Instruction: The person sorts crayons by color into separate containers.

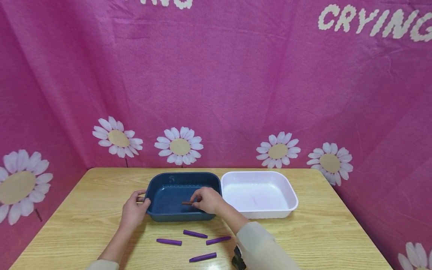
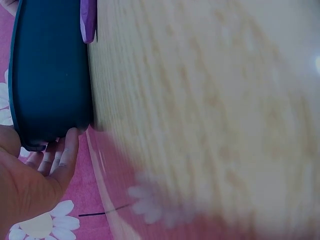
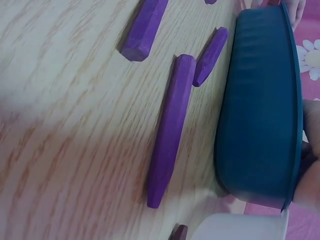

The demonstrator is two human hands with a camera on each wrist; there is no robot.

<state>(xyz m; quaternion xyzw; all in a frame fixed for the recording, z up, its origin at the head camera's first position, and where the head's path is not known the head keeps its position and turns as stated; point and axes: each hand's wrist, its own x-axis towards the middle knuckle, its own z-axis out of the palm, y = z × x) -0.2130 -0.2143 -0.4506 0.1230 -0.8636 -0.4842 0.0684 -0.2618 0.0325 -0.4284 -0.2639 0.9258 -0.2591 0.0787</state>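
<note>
My left hand grips the left end of a dark blue plastic tray, its thumb at the rim and its fingers along the outer wall in the left wrist view. Inside that tray, my right hand pinches a brown crayon by its right end, low over the tray floor. The right wrist view shows the hand reaching over the rim, with the held crayon hidden behind the wall. Several purple crayons lie scattered on the table before the tray; one purple crayon shows large in the right wrist view.
A white tray stands right beside the blue one. At the right wrist view's bottom edge, the tip of a dark brown piece lies on the wooden table. A black object shows by my right sleeve. Pink flowered cloth hangs behind.
</note>
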